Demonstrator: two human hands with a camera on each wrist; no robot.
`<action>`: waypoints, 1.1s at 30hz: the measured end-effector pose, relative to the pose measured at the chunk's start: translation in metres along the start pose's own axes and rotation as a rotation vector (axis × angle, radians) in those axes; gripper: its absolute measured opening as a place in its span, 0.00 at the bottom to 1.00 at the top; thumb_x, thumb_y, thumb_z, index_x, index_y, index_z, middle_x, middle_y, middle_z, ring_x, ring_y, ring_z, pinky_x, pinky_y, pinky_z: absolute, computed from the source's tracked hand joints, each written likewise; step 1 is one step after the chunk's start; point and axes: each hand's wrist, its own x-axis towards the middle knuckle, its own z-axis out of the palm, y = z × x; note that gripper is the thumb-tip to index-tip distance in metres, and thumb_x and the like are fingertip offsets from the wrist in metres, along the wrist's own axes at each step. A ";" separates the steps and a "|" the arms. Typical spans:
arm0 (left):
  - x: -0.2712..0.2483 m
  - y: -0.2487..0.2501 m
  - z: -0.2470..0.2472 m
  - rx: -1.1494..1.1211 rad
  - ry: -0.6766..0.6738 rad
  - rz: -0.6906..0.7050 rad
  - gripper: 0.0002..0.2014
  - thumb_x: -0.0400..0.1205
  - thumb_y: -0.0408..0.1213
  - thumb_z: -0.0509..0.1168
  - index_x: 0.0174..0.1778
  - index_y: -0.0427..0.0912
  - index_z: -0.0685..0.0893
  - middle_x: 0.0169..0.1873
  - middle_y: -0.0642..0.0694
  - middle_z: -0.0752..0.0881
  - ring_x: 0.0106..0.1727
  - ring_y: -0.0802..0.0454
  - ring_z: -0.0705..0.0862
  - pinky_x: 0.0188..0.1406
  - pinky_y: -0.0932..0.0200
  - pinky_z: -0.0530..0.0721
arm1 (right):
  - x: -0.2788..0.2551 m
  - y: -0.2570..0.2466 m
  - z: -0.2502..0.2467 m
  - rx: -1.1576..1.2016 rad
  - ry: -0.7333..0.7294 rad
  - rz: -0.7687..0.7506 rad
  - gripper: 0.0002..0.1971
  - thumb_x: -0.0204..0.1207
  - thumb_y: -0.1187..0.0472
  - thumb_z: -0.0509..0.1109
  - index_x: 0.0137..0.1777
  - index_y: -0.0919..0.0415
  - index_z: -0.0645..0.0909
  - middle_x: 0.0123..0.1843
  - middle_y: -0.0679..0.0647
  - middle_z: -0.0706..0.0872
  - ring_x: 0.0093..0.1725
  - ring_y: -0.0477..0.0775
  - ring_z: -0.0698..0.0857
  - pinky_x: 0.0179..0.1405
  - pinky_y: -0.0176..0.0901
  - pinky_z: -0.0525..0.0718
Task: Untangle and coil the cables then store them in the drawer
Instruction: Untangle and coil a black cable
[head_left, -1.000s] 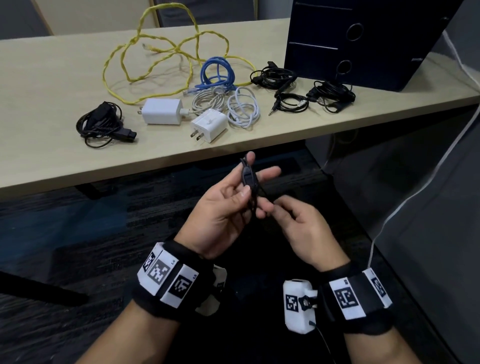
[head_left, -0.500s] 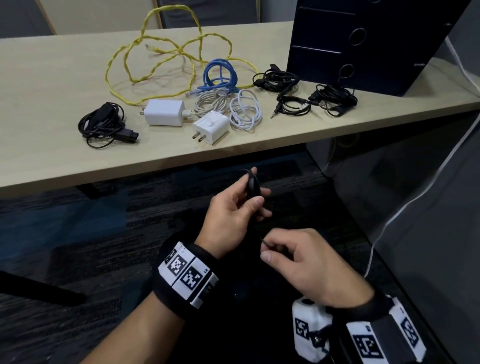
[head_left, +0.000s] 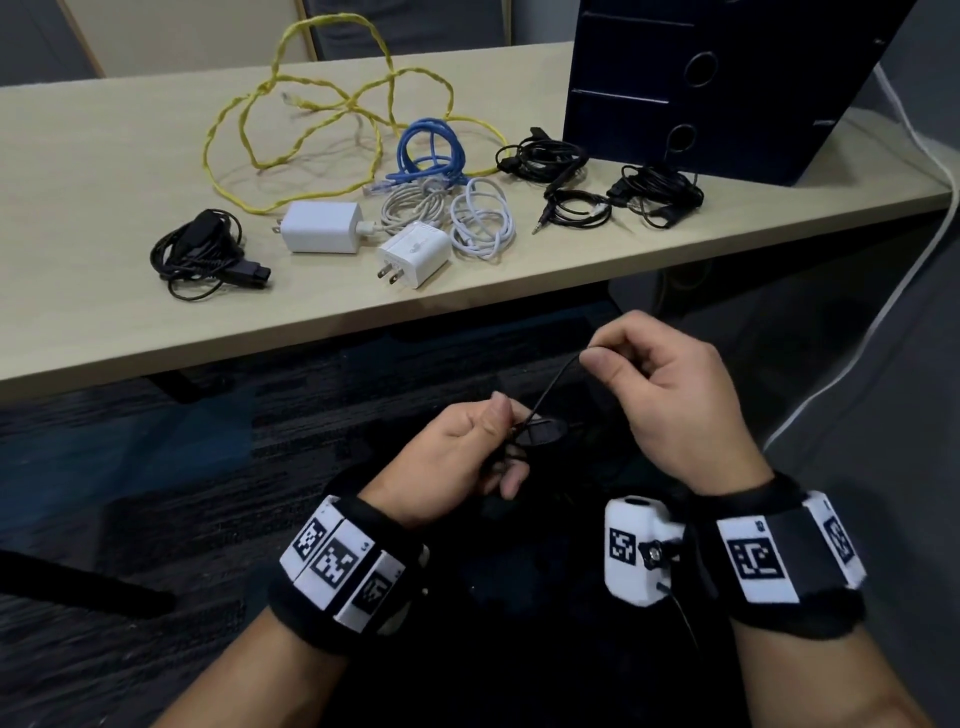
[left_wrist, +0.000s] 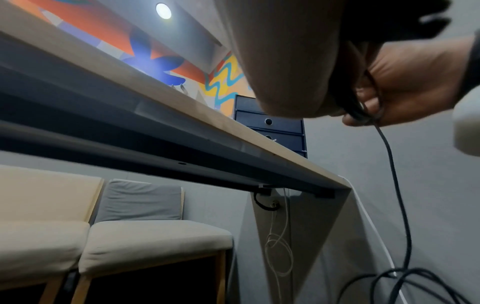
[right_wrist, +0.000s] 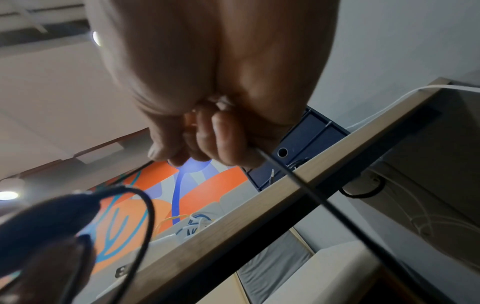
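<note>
A long tan table (head_left: 104, 171) stands over a dark carpet (head_left: 130, 467). A wall behind it has bright orange and blue paint (left_wrist: 109, 35). A dark blue drawer box (head_left: 727, 78) sits on the right end of the table.

Lots of cables lie on the table. A yellow cable (head_left: 311, 119) sprawls in big loose loops at the back. A small blue cable (head_left: 431, 156) is coiled just in front of it. Two white chargers (head_left: 324, 227) sit side by side near the front edge. White cables (head_left: 483, 218) are coiled next to them. A black bundle (head_left: 200, 254) lies alone to the left. More black cables (head_left: 597, 182) lie near the drawer box.

Both hands are in front of the table, lower than its top, and they hold one thin black cable (head_left: 550, 387). The left hand (head_left: 457, 457) is curled shut around a small coil of it. Its thumb presses down on the loops. The right hand (head_left: 670, 395) is a bit higher and to the right. Its thumb and first finger pinch the cable, and its other fingers are curled in. A short tight piece of cable runs between the two hands.

In the left wrist view, the rest of the black cable hangs down from the hands and lies in loose loops lower down. A grey cushion (left_wrist: 140, 199) and pale seats (left_wrist: 155, 238) are under the far side of the table. A thin white cord (left_wrist: 278, 242) hangs there too.
</note>
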 end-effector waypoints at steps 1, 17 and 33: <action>0.000 0.000 -0.001 -0.030 -0.006 0.008 0.21 0.85 0.47 0.50 0.52 0.35 0.82 0.22 0.48 0.79 0.19 0.60 0.67 0.21 0.70 0.64 | 0.000 0.002 0.002 0.029 -0.009 0.015 0.05 0.77 0.60 0.73 0.40 0.57 0.83 0.32 0.44 0.82 0.32 0.39 0.78 0.35 0.25 0.72; 0.006 0.007 0.008 -0.271 0.113 -0.068 0.15 0.86 0.45 0.54 0.55 0.34 0.73 0.24 0.49 0.78 0.21 0.60 0.70 0.20 0.71 0.67 | -0.013 0.012 0.032 0.299 -0.243 0.151 0.05 0.75 0.51 0.69 0.48 0.49 0.82 0.35 0.42 0.86 0.32 0.37 0.82 0.36 0.26 0.76; 0.009 0.006 0.006 -0.440 0.196 -0.085 0.12 0.77 0.35 0.66 0.54 0.38 0.73 0.24 0.49 0.78 0.18 0.61 0.68 0.15 0.70 0.65 | -0.019 0.017 0.039 0.436 -0.333 0.193 0.17 0.70 0.56 0.76 0.58 0.43 0.80 0.42 0.46 0.90 0.43 0.43 0.88 0.47 0.37 0.81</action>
